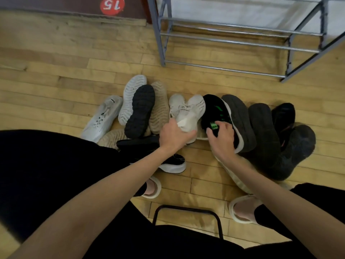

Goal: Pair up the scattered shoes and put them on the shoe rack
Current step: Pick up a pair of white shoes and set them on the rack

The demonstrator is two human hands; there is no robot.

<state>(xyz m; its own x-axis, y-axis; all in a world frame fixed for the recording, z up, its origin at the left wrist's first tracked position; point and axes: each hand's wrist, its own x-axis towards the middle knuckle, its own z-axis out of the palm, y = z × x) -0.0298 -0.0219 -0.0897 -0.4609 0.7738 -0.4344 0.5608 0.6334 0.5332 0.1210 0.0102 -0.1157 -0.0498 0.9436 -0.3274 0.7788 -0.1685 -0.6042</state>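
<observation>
Shoes [188,111] under both curled hands [196,136]

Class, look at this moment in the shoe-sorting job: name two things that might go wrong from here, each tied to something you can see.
1. The left hand grips the white sneakers while the right hand is on a black shoe with green marks; lifted together, they would make a wrong pair.
2. Several dark shoes lie overlapping, soles up, so they may be mismatched.
3. The shoe rack has only thin bars; a shoe might slip through.
</observation>
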